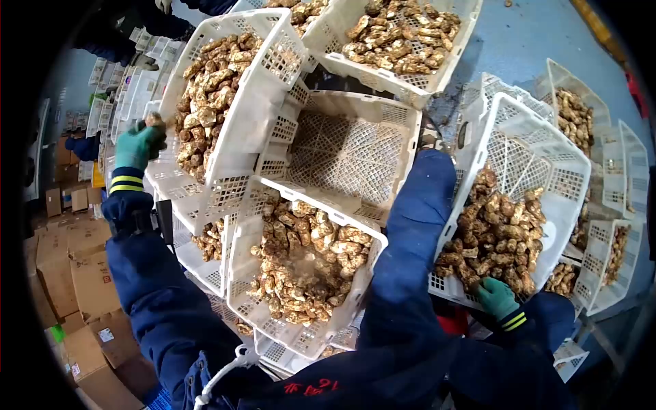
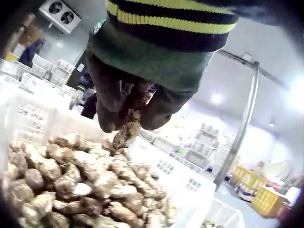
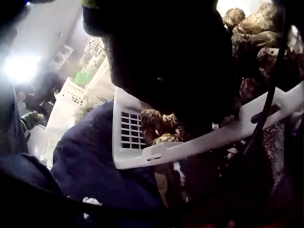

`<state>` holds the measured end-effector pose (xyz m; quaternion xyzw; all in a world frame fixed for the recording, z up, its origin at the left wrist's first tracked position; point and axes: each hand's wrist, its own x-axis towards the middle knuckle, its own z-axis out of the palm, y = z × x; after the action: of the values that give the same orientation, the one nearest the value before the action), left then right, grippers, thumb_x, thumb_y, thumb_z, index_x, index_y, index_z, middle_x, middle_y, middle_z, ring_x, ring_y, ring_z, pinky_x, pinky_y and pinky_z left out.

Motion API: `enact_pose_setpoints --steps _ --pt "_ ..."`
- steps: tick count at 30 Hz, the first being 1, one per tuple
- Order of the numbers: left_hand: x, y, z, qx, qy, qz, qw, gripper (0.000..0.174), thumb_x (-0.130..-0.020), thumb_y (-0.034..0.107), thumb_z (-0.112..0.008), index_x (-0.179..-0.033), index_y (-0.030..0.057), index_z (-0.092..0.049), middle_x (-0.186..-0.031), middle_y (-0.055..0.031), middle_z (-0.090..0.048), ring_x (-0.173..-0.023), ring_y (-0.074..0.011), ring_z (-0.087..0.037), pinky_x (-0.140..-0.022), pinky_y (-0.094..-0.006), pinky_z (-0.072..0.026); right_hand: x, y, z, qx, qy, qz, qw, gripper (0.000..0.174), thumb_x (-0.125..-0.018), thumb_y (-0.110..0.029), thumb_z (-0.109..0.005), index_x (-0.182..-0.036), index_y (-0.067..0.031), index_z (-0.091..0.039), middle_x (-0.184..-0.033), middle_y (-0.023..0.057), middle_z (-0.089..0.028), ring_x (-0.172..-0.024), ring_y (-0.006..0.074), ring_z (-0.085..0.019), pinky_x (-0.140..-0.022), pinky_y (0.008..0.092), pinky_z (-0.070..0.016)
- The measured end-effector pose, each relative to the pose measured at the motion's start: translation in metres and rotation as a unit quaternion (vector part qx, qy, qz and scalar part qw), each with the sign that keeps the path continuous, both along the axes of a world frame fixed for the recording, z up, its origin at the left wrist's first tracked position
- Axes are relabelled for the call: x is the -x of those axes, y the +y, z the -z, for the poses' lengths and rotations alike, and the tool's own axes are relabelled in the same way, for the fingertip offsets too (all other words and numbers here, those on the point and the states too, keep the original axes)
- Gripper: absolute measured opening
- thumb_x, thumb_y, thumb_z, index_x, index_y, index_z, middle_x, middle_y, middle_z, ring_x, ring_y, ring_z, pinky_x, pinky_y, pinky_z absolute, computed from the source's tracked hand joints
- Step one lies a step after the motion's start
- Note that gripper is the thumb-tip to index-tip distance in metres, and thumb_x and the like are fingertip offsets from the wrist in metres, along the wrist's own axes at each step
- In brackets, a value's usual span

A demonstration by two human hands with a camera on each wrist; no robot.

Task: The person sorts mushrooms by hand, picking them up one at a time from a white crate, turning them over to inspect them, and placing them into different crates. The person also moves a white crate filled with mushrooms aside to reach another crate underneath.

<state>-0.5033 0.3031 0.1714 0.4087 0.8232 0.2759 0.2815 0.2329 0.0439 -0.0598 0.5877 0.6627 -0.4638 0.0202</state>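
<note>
My gloved left hand (image 1: 139,145) is raised beside a tall white basket (image 1: 239,113) heaped with brown, knobbly mushrooms (image 1: 210,92). Its fingers pinch one mushroom (image 2: 127,133), which hangs over the heap in the left wrist view. On the right, my gloved right hand (image 1: 497,298) touches mushrooms (image 1: 502,236) at the near edge of another white basket (image 1: 557,232). The right wrist view shows that hand (image 3: 171,61) as a dark shape above the basket rim (image 3: 199,146); its fingers and anything in them are hidden.
Between my arms stands a basket of mushrooms (image 1: 301,328), with an empty crate (image 1: 348,150) behind it. More filled baskets stand at the back (image 1: 403,41) and far right (image 1: 615,253). Cardboard boxes (image 1: 96,273) lie at left. Another person's dark sleeve (image 1: 160,20) shows top left.
</note>
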Motion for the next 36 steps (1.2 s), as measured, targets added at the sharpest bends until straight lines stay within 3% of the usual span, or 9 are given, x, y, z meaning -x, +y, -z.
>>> enact_pose_setpoints --steps 5,7,9,11,14,16,24,29,36 --pt "-0.145 0.066 -0.024 -0.199 -0.269 0.225 0.915 0.048 -0.101 0.029 -0.046 -0.140 0.0017 -0.040 -0.132 -0.0182 -0.053 -0.108 -0.0245 -0.062 -0.089 -0.0312 -0.0530 -0.020 -0.018 0.018 -0.097 0.037 -0.087 0.991 0.017 -0.087 -0.021 -0.056 -0.083 -0.0041 -0.057 -0.074 0.0144 -0.053 -0.066 0.0325 -0.055 -0.056 0.0433 -0.0428" --pt "-0.206 0.077 -0.017 -0.186 -0.261 0.188 0.928 0.051 -0.101 0.030 -0.045 -0.143 0.0031 -0.034 -0.133 -0.0179 -0.052 -0.107 -0.0259 -0.062 -0.086 -0.0323 -0.0539 -0.021 -0.013 -0.006 -0.180 0.028 -0.153 0.971 0.022 -0.089 -0.025 -0.055 -0.093 -0.0045 -0.063 -0.081 0.0173 -0.062 -0.080 0.0352 -0.061 -0.069 0.0443 -0.0470" --pt "-0.263 0.051 -0.012 -0.155 -0.189 0.179 0.953 0.047 -0.100 0.026 -0.047 -0.140 0.0020 -0.040 -0.132 -0.0170 -0.053 -0.110 -0.0257 -0.062 -0.086 -0.0331 -0.0538 -0.024 -0.019 -0.003 0.015 0.080 0.140 0.987 0.024 -0.090 -0.024 -0.056 -0.099 -0.0043 -0.065 -0.088 0.0173 -0.065 -0.083 0.0345 -0.063 -0.073 0.0426 -0.0490" --pt "-0.267 0.027 0.023 -0.163 -0.146 0.334 0.917 0.044 -0.094 0.023 -0.060 -0.131 0.0018 -0.052 -0.121 -0.0118 -0.062 -0.098 -0.0164 -0.064 -0.080 -0.0262 -0.0531 -0.031 -0.016 -0.011 -0.025 0.091 0.175 0.980 0.027 -0.090 -0.026 -0.057 -0.100 -0.0033 -0.066 -0.088 0.0171 -0.067 -0.085 0.0339 -0.065 -0.073 0.0408 -0.0501" --pt "-0.349 -0.068 0.039 -0.015 -0.200 0.334 0.921 0.042 -0.099 0.020 -0.051 -0.136 0.0007 -0.047 -0.116 -0.0113 -0.064 -0.103 -0.0185 -0.063 -0.082 -0.0292 -0.0527 -0.046 -0.024 0.014 -0.035 0.124 0.120 0.984 0.023 -0.090 -0.025 -0.057 -0.097 -0.0054 -0.066 -0.087 0.0160 -0.067 -0.083 0.0337 -0.065 -0.072 0.0403 -0.0503" --pt "-0.399 -0.130 0.049 0.073 -0.221 0.327 0.916 0.044 -0.098 0.019 -0.053 -0.136 -0.0004 -0.046 -0.114 -0.0098 -0.064 -0.099 -0.0166 -0.063 -0.080 -0.0271 -0.0516 -0.054 -0.029 0.035 -0.337 0.117 -0.083 0.930 0.021 -0.090 -0.026 -0.058 -0.098 -0.0084 -0.066 -0.087 0.0148 -0.065 -0.081 0.0340 -0.063 -0.073 0.0398 -0.0511" --pt "-0.513 -0.274 0.122 0.140 -0.462 0.224 0.847 0.047 -0.100 0.028 -0.050 -0.138 0.0020 -0.043 -0.120 -0.0095 -0.062 -0.105 -0.0156 -0.060 -0.084 -0.0260 -0.0482 -0.056 -0.049 0.065 -0.204 0.140 -0.076 0.966 0.021 -0.088 -0.023 -0.057 -0.103 -0.0103 -0.064 -0.096 0.0137 -0.063 -0.090 0.0347 -0.062 -0.077 0.0431 -0.0516" --pt "-0.541 -0.286 0.133 0.150 -0.456 0.279 0.832 0.042 -0.099 0.027 -0.053 -0.133 0.0018 -0.050 -0.117 -0.0075 -0.062 -0.098 -0.0140 -0.062 -0.080 -0.0248 -0.0486 -0.051 -0.045 0.017 -0.327 0.067 -0.260 0.906 0.020 -0.084 -0.018 -0.058 -0.103 -0.0106 -0.059 -0.094 0.0096 -0.060 -0.085 0.0327 -0.062 -0.070 0.0427 -0.0513" --pt "-0.545 -0.298 0.167 0.161 -0.482 0.246 0.825 0.049 -0.098 0.035 -0.055 -0.134 0.0025 -0.048 -0.118 -0.0088 -0.063 -0.100 -0.0160 -0.063 -0.080 -0.0255 -0.0489 -0.053 -0.048 0.002 -0.078 0.037 -0.020 0.996 0.028 -0.091 -0.033 -0.053 -0.107 -0.0130 -0.063 -0.101 0.0128 -0.066 -0.093 0.0330 -0.063 -0.082 0.0427 -0.0501"
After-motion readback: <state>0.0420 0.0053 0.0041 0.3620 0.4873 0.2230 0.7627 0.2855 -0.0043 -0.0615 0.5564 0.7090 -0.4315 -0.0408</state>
